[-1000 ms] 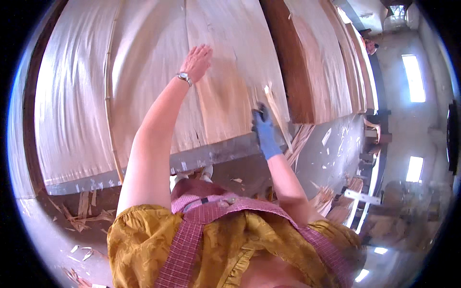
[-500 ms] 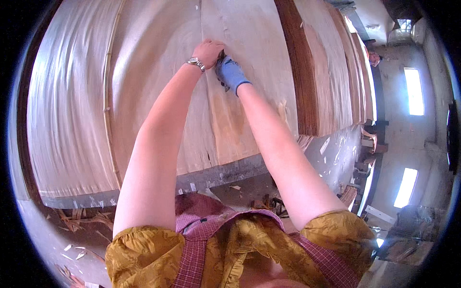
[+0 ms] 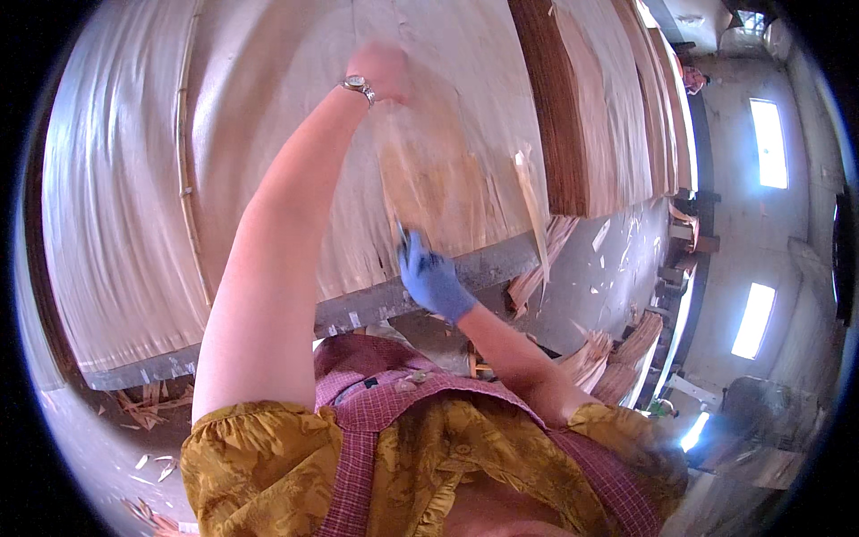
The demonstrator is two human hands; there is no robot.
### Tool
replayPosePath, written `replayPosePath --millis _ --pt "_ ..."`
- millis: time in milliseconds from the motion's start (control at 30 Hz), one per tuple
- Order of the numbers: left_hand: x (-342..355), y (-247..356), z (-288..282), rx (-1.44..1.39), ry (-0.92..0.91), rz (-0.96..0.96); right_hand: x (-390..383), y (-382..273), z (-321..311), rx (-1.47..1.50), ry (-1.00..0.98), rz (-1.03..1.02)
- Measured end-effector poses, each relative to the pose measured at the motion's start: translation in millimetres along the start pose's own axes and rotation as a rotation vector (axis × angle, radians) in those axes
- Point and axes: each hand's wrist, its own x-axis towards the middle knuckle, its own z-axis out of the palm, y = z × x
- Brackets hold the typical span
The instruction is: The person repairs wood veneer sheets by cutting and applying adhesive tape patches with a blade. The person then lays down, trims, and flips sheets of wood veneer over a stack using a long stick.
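Note:
A broad stack of pale wood veneer sheets [image 3: 268, 107] lies in front of me, with an orange-tan patch in the middle. My bare left hand [image 3: 380, 72], wearing a metal-banded watch [image 3: 358, 85], is over the far part of the top sheet. Motion smears its fingers. Close to the stack's near edge is my right hand [image 3: 436, 279], in a blue glove with dark patches. Its fingers are closed around a small knife-like blade [image 3: 402, 233], whose thin tip points away from me; the rest is hidden in the glove.
A thin bamboo strip [image 3: 184, 170] runs along the veneer on the left. To the right are a dark brown veneer band [image 3: 559, 116] and more pale sheets. A loose veneer sliver [image 3: 531, 210] overhangs the near edge. Scraps [image 3: 152, 407] litter the floor.
My right hand has pulled away from the left, back toward me to the near edge. The left hand has shifted slightly farther off. A long sliver now sticks out at the right.

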Motion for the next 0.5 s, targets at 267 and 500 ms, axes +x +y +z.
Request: replayPosePath --millis 267,500 --pt "-20.6 1.2 -1.1 0.088 0.174 -0.052 -55.4 67.6 -28.4 0.042 -0.111 -0.135" --pt "4.1 -5.6 19.3 0.132 0.328 0.023 256.7 173.5 -29.8 -0.017 -0.013 -0.002"
